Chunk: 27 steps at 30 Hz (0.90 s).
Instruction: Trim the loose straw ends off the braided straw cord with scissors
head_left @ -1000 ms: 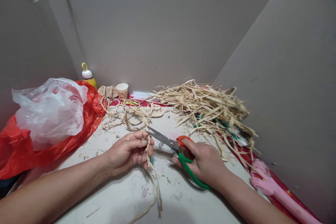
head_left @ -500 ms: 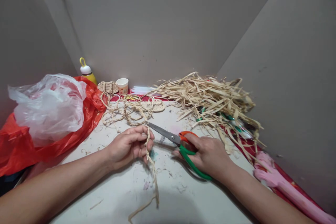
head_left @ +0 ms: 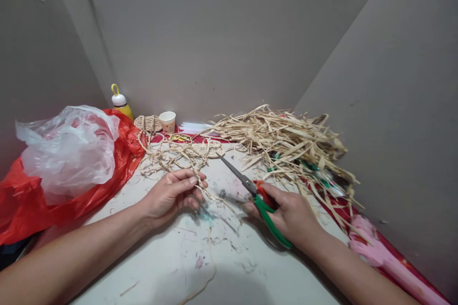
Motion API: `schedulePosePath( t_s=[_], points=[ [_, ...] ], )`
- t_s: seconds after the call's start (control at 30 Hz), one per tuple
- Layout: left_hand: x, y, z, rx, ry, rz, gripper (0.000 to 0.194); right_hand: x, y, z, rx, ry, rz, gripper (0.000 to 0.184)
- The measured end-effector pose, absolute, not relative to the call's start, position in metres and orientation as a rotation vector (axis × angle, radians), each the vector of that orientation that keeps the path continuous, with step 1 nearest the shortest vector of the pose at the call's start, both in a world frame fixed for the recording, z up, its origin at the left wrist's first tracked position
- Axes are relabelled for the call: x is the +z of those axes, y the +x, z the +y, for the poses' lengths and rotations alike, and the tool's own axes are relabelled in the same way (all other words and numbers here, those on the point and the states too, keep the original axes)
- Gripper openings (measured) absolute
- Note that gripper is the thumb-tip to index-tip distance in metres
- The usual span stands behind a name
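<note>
My left hand [head_left: 177, 194] pinches a braided straw cord [head_left: 214, 198] between thumb and fingers. Its thin end trails down to the right over the white tabletop [head_left: 161, 248], while the rest runs back into a loose tangle of the same cord [head_left: 161, 155]. My right hand [head_left: 289, 212] grips scissors [head_left: 266, 212] with one green and one orange handle. Their dark blades look closed, and the tips point up and left, a little apart from the cord. A thin loose strand [head_left: 213, 267] lies near the front of the table.
Dry straw strips [head_left: 282, 136] are heaped at the back right. A white plastic bag [head_left: 67, 152] rests on a red bag [head_left: 132, 140] at left. A paper cup [head_left: 167, 122], woven straw piece [head_left: 148, 124] and yellow bottle [head_left: 122, 104] stand behind. Right sits a pink object [head_left: 382, 252].
The scissors have drawn back right from the cord and their blades came together. The hanging cord end swung right, and a thin strand now lies apart. My left hand shifted slightly left.
</note>
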State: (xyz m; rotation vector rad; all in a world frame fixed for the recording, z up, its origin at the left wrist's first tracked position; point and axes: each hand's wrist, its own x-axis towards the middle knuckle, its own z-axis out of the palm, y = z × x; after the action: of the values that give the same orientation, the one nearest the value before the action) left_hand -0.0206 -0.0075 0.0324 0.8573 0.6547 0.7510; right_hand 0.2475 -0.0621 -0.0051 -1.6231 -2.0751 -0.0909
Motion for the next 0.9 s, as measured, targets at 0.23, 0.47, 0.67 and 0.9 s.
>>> schedulePosePath(
  t_s=[0.23,0.47,0.67,0.9],
  points=[
    [0.0298,-0.0220,-0.0025,0.811,0.859,0.718,0.016,-0.0016,0.2483,-0.0632,-0.197,-1.567,-2.247,0.030],
    [0.0275,-0.0222,-0.0022,0.835,0.853,0.746,0.015,-0.0002,0.2468,-0.0637,-0.269,-1.481,-2.398,0.025],
    [0.0272,-0.0216,-0.0023,0.833,0.817,0.724,0.010,0.0027,0.2418,-0.0634,-0.226,-1.520,-2.412,0.028],
    [0.0254,-0.0180,-0.0080,0.779,0.768,0.688,0.008,-0.0019,0.2402,-0.0654,-0.343,-1.464,-2.368,0.032]
  ],
)
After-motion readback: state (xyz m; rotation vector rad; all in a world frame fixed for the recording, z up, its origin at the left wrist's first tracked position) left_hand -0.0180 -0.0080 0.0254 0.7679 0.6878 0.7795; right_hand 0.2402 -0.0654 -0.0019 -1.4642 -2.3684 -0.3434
